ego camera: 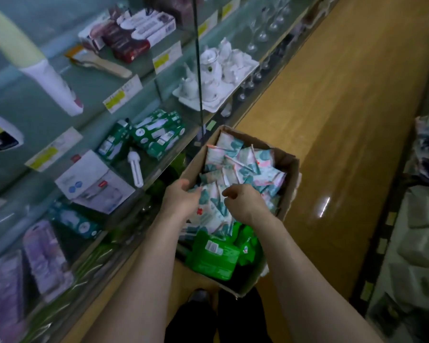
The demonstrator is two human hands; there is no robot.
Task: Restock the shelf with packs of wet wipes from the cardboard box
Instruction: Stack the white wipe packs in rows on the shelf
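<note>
Two bare forearms reach in from the near edge toward the middle of the scene; under and beyond them a light wooden floor (pixel 344 120) runs away to the far right; along the left stands a tall glass shelf unit (pixel 67 112) of several tiers, with yellow-and-white price labels (pixel 122 94) on the tier edges; a second rack (pixel 426 243) at the right edge holds grey moulded goods, too blurred to name.

An open brown cardboard box (pixel 291 174) sits on the floor just beside the foot of the glass shelf unit; its far and middle parts are filled with soft pale packs of wet wipes (pixel 233 159) printed in pink and teal, lying loose and tilted against one another; bright green plastic packs (pixel 213 253) lie at its near end.

On the glass tiers, a white porcelain tea set (pixel 216 70) stands on a white tray at the far end; nearer are green cartons (pixel 159 134), a white flat carton (pixel 94 184), and purple blister packs (pixel 45 256) at the near left; a white spiral-tube lamp (pixel 135 167) lies loose beside the green cartons.

Inside the box, the left hand (pixel 181 196) has thumb and fingers curled round the left edge of the nearest packs of wet wipes; the right hand (pixel 243 201) is just above the same pile, fingers bent downward; whether they grasp a pack I cannot tell.
</note>
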